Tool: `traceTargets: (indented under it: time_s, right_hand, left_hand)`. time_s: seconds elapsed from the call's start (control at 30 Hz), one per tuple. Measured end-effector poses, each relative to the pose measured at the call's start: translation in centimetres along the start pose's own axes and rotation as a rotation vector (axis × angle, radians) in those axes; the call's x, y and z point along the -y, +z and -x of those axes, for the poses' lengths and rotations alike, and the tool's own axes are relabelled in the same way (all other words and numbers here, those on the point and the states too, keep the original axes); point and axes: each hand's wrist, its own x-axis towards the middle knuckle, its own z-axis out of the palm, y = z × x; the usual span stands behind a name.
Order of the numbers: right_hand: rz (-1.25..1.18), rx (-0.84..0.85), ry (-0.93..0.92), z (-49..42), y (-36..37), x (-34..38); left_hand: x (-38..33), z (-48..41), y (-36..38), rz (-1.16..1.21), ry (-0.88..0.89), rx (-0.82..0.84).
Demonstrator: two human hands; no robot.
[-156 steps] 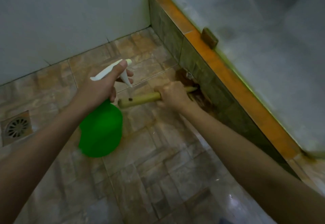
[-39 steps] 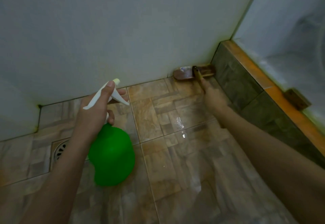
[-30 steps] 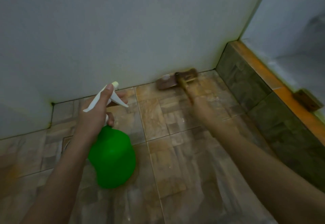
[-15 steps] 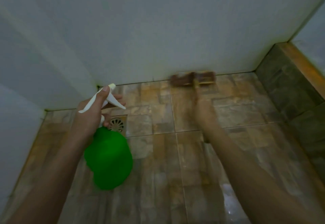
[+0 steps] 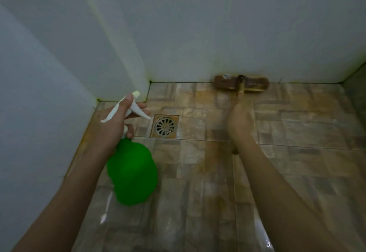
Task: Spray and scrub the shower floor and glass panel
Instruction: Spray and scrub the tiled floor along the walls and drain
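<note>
Head view, read left to right. Noted along left edge of floor (image 5: 297, 129): pale wall (image 5: 29, 93), stepped near far-left corner. Just right of it, left hand (image 5: 111, 127), curled round neck of spray bottle (image 5: 131, 172), one digit laid along top of white sprayer head, others by trigger. Green body hanging below hand, above floor, nozzle aimed toward far edge. Cannot tell whether trigger is pressed. Just beside nozzle, near far-left corner: square drain (image 5: 165, 126), set into floor, apart from both hands.

Further right, about middle of floor: right hand (image 5: 240, 123), blurred, closed round wooden handle of brush (image 5: 240, 82). Exact lie of fingers not readable. Brush head flat on floor at far edge, touching or just short of foot of back wall (image 5: 217, 33); which of the two, not to be told. Wet sheen on tiles toward near edge. At far-right corner, sliver of dark kerb (image 5: 356, 85). Glass panel not made out from this angle.

Step in hand, as judged: scrubbing floor along far edge, sprayer held ready. Progress, as judged: floor partly done, glass panel yet to do. Next move likely calls for drawing brush back or sideways along joint between floor and wall, under downward pressure, with a fresh squirt ahead of bristles toward drain corner. Risks: slipping on wet tile, bristles riding past the joint.
</note>
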Motion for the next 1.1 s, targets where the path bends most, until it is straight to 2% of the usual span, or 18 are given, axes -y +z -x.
traceTargets:
  time_s: [0.07,0.2,0.27,0.33,0.43,0.5,0.63,0.73,0.9,1.03,1.1]
  right_hand:
    - [0.007,0.029,0.033,0.8,0.4,2.3]
    - [-0.16,0.266,-0.304,5.0,4.4,10.3]
    - [-0.175,0.299,-0.414,5.9,5.8,13.1]
    - [-0.128,0.328,-0.422,5.3,5.6,13.0]
    - [0.127,0.305,-0.446,4.9,2.9,9.6]
    - [0.187,0.305,-0.417,6.4,1.4,7.9]
    - [0.155,0.248,-0.402,4.1,1.4,9.5]
    - [0.169,0.265,-0.352,2.5,0.0,10.6]
    - [0.155,0.312,-0.345,8.7,-1.0,5.1]
    - [0.147,0.267,-0.291,1.6,-1.6,7.5]
    - [0.137,0.244,-0.298,1.4,-2.3,6.1]
  left_hand:
    - [0.3,0.2,-0.9,-0.012,0.001,-0.006]
    - [1.0,0.5,-1.9,-0.027,0.007,-0.026]
    - [1.4,0.5,-2.4,-0.039,-0.003,-0.052]
    - [1.5,0.7,-2.8,-0.042,-0.021,-0.061]
    - [1.6,1.6,-2.6,-0.062,-0.037,-0.043]
    - [1.5,2.1,-2.3,-0.052,-0.049,-0.037]
    - [1.1,2.6,-1.6,-0.012,-0.064,-0.034]
    - [0.9,2.9,-1.2,0.008,-0.018,-0.001]
    - [0.5,2.9,-1.0,-0.02,-0.034,0.079]
    - [0.5,3.4,0.3,-0.036,-0.005,0.104]
    - [0.4,3.8,0.8,-0.037,0.011,0.092]
